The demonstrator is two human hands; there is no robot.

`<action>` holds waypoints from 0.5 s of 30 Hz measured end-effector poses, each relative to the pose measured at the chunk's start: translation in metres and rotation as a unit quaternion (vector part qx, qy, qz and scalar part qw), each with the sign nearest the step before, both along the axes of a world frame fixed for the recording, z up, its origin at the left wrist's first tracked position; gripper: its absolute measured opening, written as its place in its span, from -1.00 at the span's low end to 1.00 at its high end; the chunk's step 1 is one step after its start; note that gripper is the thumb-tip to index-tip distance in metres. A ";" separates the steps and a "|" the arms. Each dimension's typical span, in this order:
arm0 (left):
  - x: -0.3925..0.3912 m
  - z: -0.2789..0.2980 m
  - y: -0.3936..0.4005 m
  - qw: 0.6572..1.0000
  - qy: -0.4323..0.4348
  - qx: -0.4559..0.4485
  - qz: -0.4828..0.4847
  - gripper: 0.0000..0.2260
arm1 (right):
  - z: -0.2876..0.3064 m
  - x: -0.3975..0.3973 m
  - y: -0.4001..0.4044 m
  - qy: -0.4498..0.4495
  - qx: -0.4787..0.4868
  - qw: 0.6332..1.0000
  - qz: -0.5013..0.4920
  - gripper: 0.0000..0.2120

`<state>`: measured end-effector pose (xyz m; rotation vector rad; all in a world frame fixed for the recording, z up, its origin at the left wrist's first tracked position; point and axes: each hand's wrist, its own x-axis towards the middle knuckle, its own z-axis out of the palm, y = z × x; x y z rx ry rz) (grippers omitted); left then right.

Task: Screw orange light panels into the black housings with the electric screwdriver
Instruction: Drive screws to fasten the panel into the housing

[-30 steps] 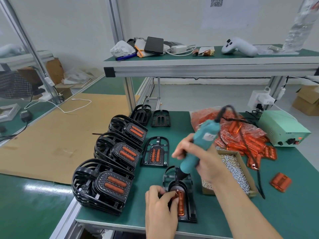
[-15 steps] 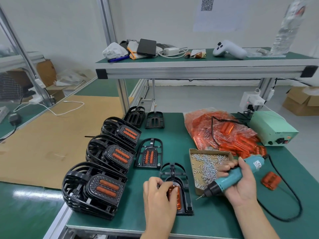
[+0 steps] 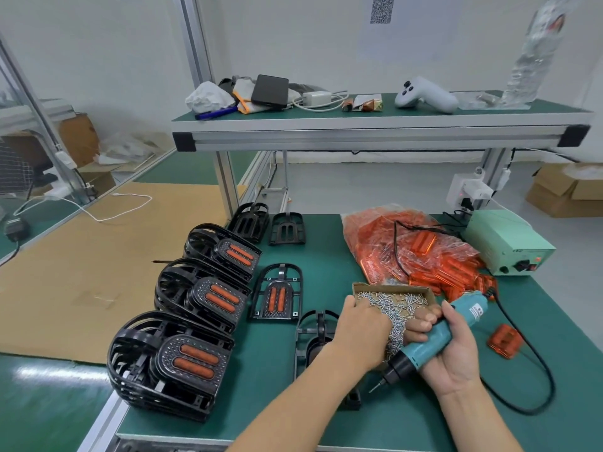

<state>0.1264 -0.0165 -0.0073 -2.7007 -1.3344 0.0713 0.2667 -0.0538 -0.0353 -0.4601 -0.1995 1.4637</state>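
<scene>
Electric screwdriver [image 3: 439,337] gripped in right hand [image 3: 452,350], label unreadable, left hand [image 3: 362,327] in screw box [image 3: 391,290], fingers hidden.

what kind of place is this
Likely a small factory assembly station: a green-matted workbench with stacks of finished black housings, a bag of orange light panels, a box of screws, and a corded electric screwdriver.

Assembly workshop: alu-frame bench [image 3: 375,136] w/ green mat, stacked housings [image 3: 169,367], screw box [image 3: 391,300].
</scene>
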 end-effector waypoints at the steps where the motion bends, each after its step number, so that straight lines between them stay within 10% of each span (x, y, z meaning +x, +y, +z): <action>1: 0.000 -0.001 0.001 1.000 -0.004 0.004 0.001 -0.97 | 0.000 0.000 0.000 -0.004 -0.001 1.000 0.000 -0.75; 10: -0.004 -0.023 0.001 0.986 -0.165 0.022 0.007 -0.92 | -0.003 0.003 0.001 -0.008 0.023 0.999 0.020 -0.65; 15: -0.016 -0.011 -0.015 0.910 -0.399 -0.082 0.077 -0.92 | -0.001 0.005 -0.001 -0.019 0.029 0.999 0.023 -0.55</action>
